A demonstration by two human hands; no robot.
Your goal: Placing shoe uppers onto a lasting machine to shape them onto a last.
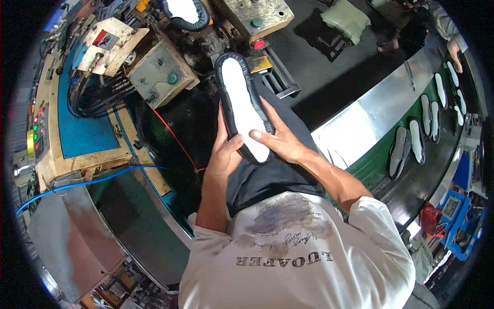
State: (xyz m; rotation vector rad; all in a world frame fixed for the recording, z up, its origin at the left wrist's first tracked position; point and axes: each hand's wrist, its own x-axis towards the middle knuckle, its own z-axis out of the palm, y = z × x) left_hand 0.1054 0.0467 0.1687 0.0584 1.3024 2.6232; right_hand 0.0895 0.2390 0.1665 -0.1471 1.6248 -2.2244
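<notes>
Sole side up, a black shoe upper with a white insole (239,98) lies lengthwise between my hands, its toe pointing away from me above my lap. My left hand (226,152) grips the heel end from the left, thumb on the rim. From the right, my right hand (280,136) wraps the same end, its thumb pressed on the white surface. The fingers under the shoe are hidden. Beyond its toe, another shoe upper with a white bottom (186,13) sits on the machine.
A machine control box (159,72) with a green button stands at the left, another box (257,18) with a red button ahead. At the right, several shoe uppers (400,152) lie on a conveyor beside a metal ledge (355,126). Another person's hand (454,54) shows far right.
</notes>
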